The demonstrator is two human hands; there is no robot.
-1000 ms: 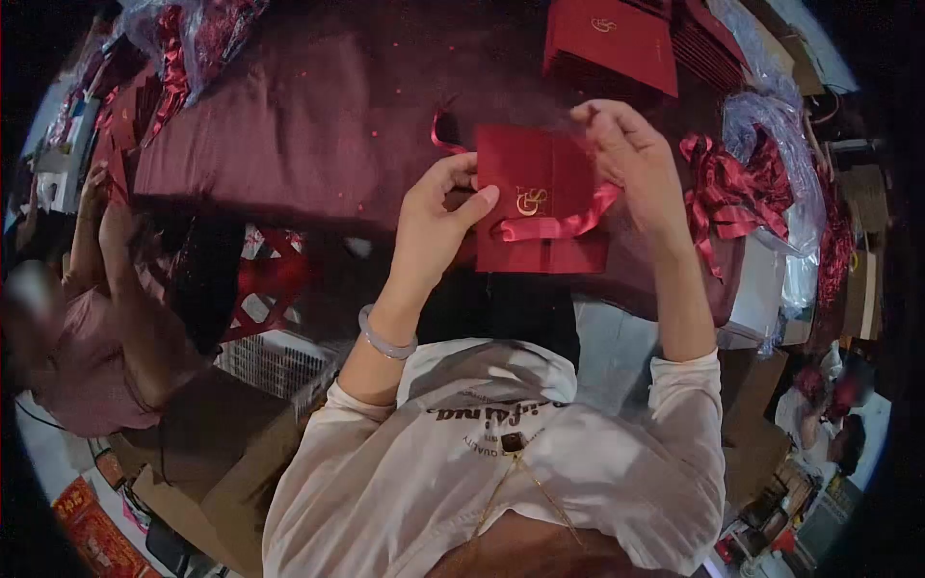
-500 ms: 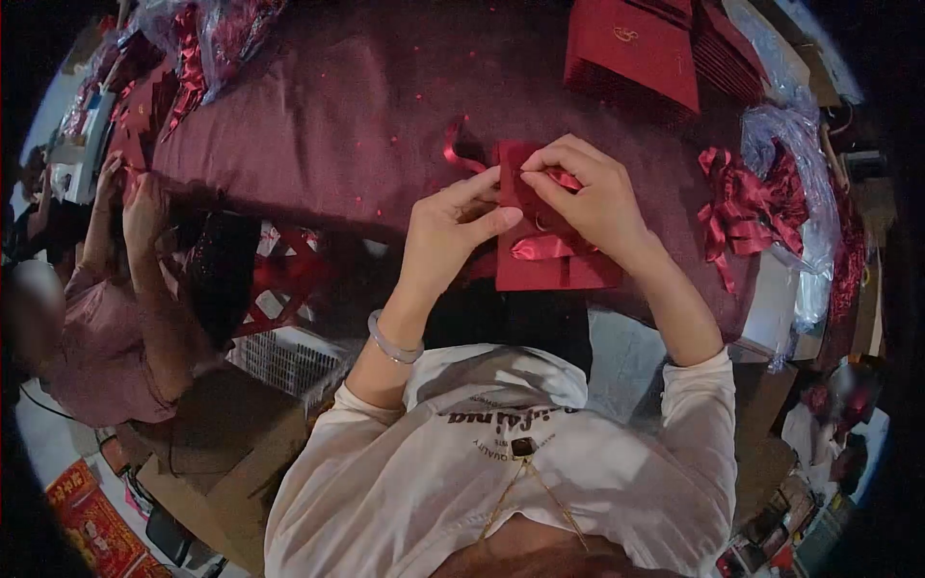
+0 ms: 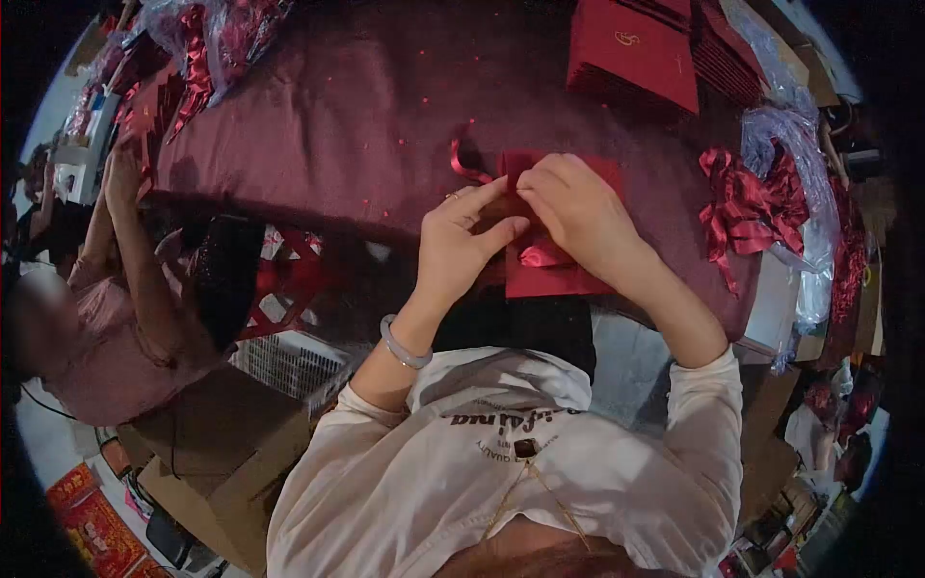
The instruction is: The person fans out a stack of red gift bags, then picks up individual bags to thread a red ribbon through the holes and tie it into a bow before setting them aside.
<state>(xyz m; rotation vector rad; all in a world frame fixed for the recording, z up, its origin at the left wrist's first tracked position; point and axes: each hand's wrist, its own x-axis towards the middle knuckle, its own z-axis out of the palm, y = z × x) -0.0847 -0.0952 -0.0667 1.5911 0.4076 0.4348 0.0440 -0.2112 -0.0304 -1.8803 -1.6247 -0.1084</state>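
Observation:
A dark red paper bag (image 3: 549,275) lies flat at the near edge of a table under a maroon cloth (image 3: 347,125). A shiny red ribbon (image 3: 466,164) runs through its top, one end curling out to the left and a loop showing below my fingers. My left hand (image 3: 462,246) presses on the bag's left edge, thumb and forefinger pinching near the top. My right hand (image 3: 573,217) covers the bag's upper middle, its fingers closed on the ribbon. Both hands touch each other over the bag.
A stack of red bags (image 3: 636,48) stands at the far right. Red ribbon bows (image 3: 747,207) in clear plastic lie at the right edge, and more ribbons (image 3: 198,48) at the far left. Another person (image 3: 116,289) works at the left. Cardboard boxes (image 3: 222,453) sit below.
My right hand came down from holding the ribbon end up beside the bag onto the bag's top. The gold logo is now covered. Both hands have closed together over the ribbon.

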